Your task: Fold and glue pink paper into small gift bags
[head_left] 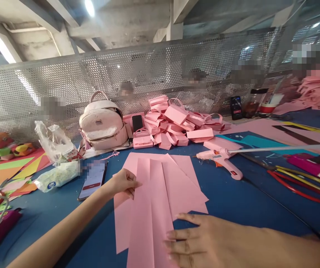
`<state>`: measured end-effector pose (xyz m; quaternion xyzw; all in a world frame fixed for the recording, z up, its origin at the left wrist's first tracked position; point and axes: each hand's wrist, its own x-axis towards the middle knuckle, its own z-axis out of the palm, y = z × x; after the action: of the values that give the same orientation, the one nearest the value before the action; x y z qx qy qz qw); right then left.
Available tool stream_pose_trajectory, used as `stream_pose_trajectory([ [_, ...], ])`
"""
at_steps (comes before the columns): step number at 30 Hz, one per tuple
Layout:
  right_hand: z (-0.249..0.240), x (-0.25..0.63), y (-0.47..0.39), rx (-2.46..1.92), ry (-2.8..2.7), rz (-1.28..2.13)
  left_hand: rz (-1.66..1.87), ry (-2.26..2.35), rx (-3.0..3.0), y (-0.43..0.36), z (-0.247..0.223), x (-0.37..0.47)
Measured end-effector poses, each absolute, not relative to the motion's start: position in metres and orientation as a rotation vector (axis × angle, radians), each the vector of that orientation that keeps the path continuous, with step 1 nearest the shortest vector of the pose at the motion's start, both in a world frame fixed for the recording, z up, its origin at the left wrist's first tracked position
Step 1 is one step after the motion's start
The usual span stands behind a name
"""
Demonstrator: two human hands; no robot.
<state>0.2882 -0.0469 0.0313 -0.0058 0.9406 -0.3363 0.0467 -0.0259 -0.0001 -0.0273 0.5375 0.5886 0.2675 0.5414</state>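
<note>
A long pink paper sheet [144,219] with lengthwise creases lies in front of me. Its left edge is pinched between the thumb and fingers of my left hand [124,183]. My right hand [196,240] is spread out low on the right, palm down, with its fingertips on the right edge of that sheet. Underneath are more pink sheets [186,190], loosely stacked and fanned. To the right of the stack, a pink hot glue gun [221,160] rests on its side, nozzle pointing left.
Behind the sheets are a heap of folded pink paper boxes [173,123] and a pale pink backpack [102,123]. A phone [93,180] lies left of my left hand. Red-and-yellow-handled scissors [302,182] sit at right, near the glue gun's black cord [274,201]. Coloured paper [6,173] covers the left.
</note>
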Motion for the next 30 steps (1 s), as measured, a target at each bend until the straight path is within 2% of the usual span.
stream_pose_trajectory([
  [10,-0.004,0.241,0.041,0.280,3.073,-0.582,0.750,1.533,1.328,0.031,-0.045,-0.055],
  [14,-0.011,0.251,0.028,0.178,3.046,-0.682,0.721,1.575,1.312,0.032,-0.051,-0.061],
  [22,0.010,0.291,-0.037,0.180,2.924,-0.848,0.729,1.575,1.259,0.032,-0.050,-0.063],
  [30,0.024,0.292,-0.045,0.120,2.889,-0.987,0.797,1.509,1.206,0.032,-0.053,-0.064],
])
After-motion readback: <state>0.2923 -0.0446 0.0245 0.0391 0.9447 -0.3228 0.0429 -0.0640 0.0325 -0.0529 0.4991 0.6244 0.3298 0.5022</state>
